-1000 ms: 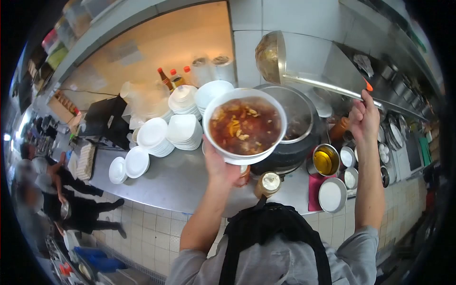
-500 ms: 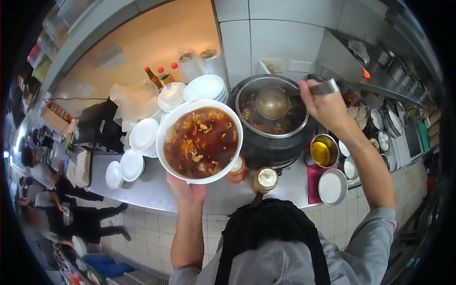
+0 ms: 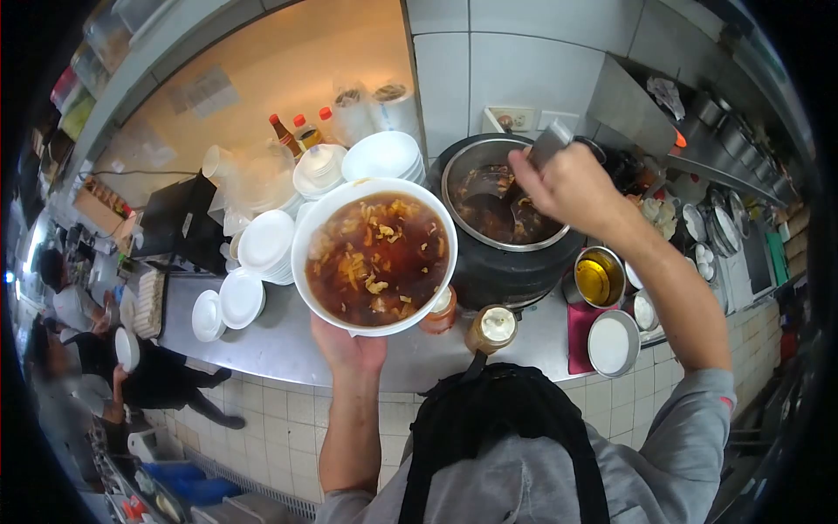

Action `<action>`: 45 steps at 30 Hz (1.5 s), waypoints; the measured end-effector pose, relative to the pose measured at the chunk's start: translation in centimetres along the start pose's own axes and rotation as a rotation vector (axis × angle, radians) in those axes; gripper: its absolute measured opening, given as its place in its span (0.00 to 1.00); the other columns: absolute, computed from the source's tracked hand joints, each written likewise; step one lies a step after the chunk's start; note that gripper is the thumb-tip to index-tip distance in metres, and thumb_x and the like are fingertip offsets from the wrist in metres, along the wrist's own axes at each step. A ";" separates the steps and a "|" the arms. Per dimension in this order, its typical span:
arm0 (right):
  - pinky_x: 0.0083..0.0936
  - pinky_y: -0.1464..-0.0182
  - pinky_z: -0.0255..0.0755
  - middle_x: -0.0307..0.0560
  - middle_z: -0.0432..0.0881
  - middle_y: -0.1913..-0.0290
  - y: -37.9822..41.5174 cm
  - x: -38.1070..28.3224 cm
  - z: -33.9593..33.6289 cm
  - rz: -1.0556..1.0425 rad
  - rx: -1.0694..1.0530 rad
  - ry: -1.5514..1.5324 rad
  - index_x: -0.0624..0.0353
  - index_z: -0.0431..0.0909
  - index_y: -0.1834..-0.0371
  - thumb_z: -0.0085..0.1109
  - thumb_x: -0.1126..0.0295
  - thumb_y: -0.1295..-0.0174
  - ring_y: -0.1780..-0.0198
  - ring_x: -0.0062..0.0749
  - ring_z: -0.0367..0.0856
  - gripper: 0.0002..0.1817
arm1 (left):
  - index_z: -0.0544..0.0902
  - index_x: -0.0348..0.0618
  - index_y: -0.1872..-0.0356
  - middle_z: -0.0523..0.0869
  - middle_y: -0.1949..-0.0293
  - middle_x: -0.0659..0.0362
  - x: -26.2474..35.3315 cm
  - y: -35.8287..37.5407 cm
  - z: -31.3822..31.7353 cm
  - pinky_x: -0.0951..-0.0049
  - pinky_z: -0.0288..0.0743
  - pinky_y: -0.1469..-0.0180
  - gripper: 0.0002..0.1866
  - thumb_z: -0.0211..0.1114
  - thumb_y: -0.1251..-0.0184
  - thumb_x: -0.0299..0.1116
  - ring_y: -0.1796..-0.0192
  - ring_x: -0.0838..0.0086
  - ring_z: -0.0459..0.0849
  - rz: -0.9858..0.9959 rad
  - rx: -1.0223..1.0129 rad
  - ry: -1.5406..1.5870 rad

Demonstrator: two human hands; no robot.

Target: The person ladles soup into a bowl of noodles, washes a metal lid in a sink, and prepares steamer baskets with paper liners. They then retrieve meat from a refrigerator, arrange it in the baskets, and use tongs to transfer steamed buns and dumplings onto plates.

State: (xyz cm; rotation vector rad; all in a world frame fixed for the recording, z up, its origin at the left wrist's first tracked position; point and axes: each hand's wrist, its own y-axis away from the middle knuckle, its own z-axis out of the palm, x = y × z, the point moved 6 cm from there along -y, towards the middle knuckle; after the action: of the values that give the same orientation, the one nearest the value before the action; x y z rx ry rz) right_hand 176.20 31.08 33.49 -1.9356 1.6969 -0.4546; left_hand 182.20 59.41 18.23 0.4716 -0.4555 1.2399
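My left hand point(image 3: 351, 351) supports a large white bowl point(image 3: 301, 253) from below, its fingers mostly hidden under the base. Dark brown soup point(image 3: 380, 253) with yellowish bits fills the bowl nearly to the rim. Wrapped round the metal handle of a ladle point(image 3: 552, 144) is my right hand point(image 3: 572, 188), above a round steel pot point(image 3: 449, 188) to the right of the bowl. The ladle's head dips into the dark soup in that pot, partly below the surface.
Stacked white bowls point(image 3: 266, 244) and sauce bottles point(image 3: 284, 135) stand left and behind. Two jars point(image 3: 493, 327) sit by the counter's front edge. A pan of yellow liquid point(image 3: 595, 278) and a pale round container point(image 3: 614, 343) are at right. People point(image 3: 131, 367) stand at far left.
The ladle, raised above the pot before, is now down in the soup, its handle tilted more upright. My right hand moved slightly left. A person at far left now holds a white bowl-like item.
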 end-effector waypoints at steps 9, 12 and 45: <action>0.44 0.75 0.72 0.62 0.72 0.88 -1.4 8.8 -4.1 0.432 0.021 -0.098 0.72 0.75 0.85 0.56 0.54 0.30 0.85 0.53 0.77 0.31 | 0.70 0.40 0.30 0.77 0.33 0.54 -1.7 -1.0 1.5 0.56 0.72 0.31 0.26 0.45 0.19 0.45 0.31 0.60 0.76 -0.036 -0.049 0.019; 0.35 0.78 0.74 0.53 0.77 0.87 -1.6 9.9 -5.8 0.575 -0.062 -0.155 0.73 0.77 0.83 0.54 0.54 0.32 0.87 0.36 0.76 0.30 | 0.70 0.41 0.30 0.77 0.33 0.54 -2.5 -1.4 2.4 0.56 0.72 0.31 0.25 0.45 0.19 0.45 0.31 0.60 0.76 -0.056 -0.100 0.014; 0.27 0.74 0.75 0.47 0.81 0.79 -10.0 2.3 -22.7 0.652 0.261 0.078 0.72 0.84 0.71 0.53 0.64 0.35 0.78 0.30 0.79 0.19 | 0.70 0.45 0.29 0.74 0.30 0.53 -8.4 -3.5 6.7 0.52 0.69 0.28 0.25 0.45 0.18 0.46 0.29 0.57 0.73 -0.222 -0.095 0.183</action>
State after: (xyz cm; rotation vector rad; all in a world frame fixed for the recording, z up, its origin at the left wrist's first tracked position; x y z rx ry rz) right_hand 171.78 25.97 57.42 -1.1076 2.0688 -0.4677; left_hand 182.84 48.09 18.64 0.3155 -0.2960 1.0311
